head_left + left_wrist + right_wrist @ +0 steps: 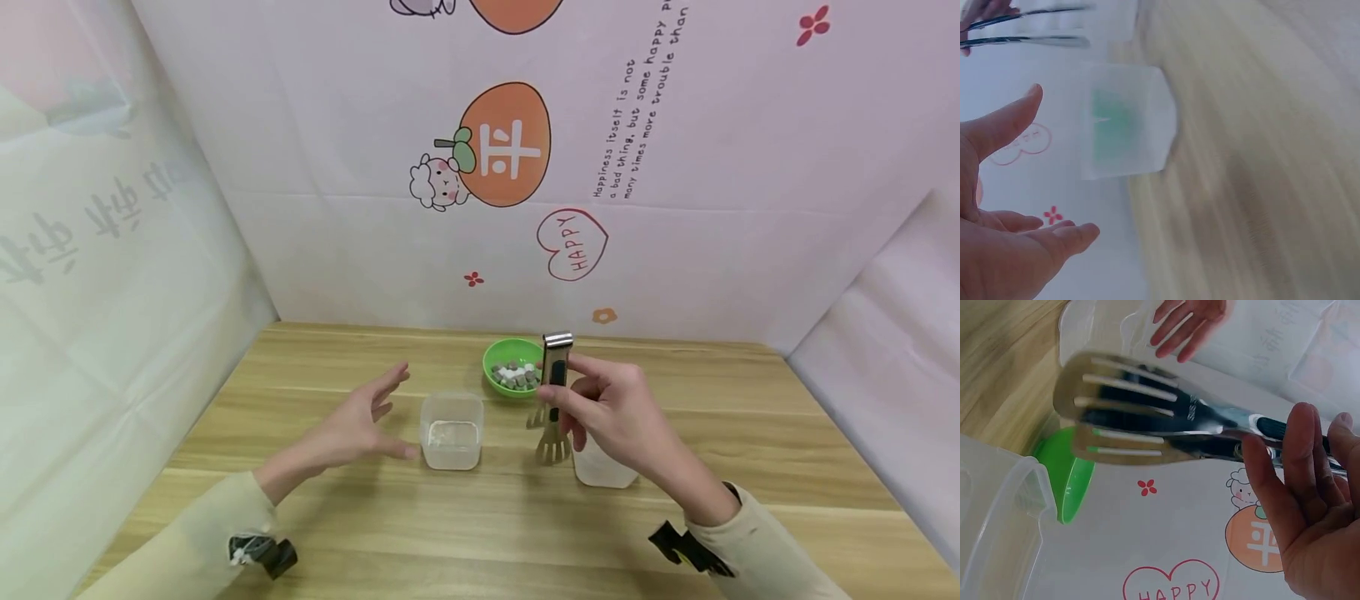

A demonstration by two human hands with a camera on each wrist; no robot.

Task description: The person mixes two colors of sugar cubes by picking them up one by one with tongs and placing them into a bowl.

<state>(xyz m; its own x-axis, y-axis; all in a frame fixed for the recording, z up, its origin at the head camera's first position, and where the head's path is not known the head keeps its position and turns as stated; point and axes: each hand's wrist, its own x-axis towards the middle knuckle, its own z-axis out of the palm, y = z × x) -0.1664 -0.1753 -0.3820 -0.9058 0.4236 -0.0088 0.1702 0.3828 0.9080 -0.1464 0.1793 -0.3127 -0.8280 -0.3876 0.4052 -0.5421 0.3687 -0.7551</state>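
My right hand pinches a pair of metal tongs between thumb and fingers, slotted ends pointing down. In the right wrist view both slotted heads of the tongs stand apart with nothing between them. My left hand is spread just left of a clear plastic container, thumb near its side, holding nothing. The left wrist view shows this container beyond the open thumb and fingers. Behind it, a green bowl holds several grey and white cubes, partly hidden by the tongs.
A second clear container stands below the right hand, which partly covers it. Everything rests on a wood-grain table. A printed white cloth rises behind the table, and cloth walls flank both sides.
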